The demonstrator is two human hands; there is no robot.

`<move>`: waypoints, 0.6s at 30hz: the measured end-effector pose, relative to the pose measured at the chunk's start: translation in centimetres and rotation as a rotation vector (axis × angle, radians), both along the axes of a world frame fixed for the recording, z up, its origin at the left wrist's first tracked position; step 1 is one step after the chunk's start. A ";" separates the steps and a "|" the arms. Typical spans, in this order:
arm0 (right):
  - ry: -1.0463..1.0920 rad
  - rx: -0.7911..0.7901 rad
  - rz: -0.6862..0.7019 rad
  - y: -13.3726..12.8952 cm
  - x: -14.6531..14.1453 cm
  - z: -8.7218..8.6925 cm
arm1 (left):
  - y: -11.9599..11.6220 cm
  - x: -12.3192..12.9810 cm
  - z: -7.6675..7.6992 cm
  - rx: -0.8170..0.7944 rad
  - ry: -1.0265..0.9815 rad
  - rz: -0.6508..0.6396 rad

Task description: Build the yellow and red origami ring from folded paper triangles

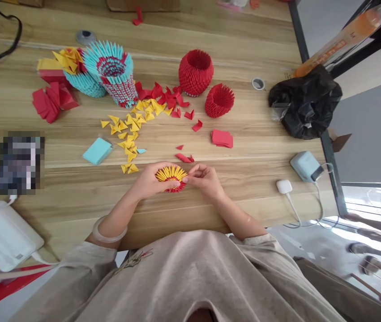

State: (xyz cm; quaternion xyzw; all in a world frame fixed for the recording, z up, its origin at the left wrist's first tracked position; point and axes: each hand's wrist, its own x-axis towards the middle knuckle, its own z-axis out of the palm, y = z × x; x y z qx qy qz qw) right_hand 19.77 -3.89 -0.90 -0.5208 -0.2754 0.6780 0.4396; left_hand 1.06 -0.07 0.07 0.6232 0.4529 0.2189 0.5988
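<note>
My left hand is closed around the left side of a round yellow-and-red folded-paper ring, its thumb lying across the front. On the ring's right edge, my right hand pinches with thumb and forefinger; whether a loose piece is between them is too small to tell. Folded red paper pieces lie just beyond the ring. Several yellow folded triangles spread in a band ahead and to the left, with a pile of red folded pieces behind them.
Blue-and-red paper vase and two red paper bowls stand farther back. Blue slips and red slips lie nearer. A black plastic bag, a charger and cables line the right edge; a white power bank lies left.
</note>
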 end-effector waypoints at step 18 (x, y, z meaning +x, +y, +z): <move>-0.170 0.084 0.069 -0.4 -0.5 -0.1 | -0.8 0.5 0.7 0.258 0.179 -0.061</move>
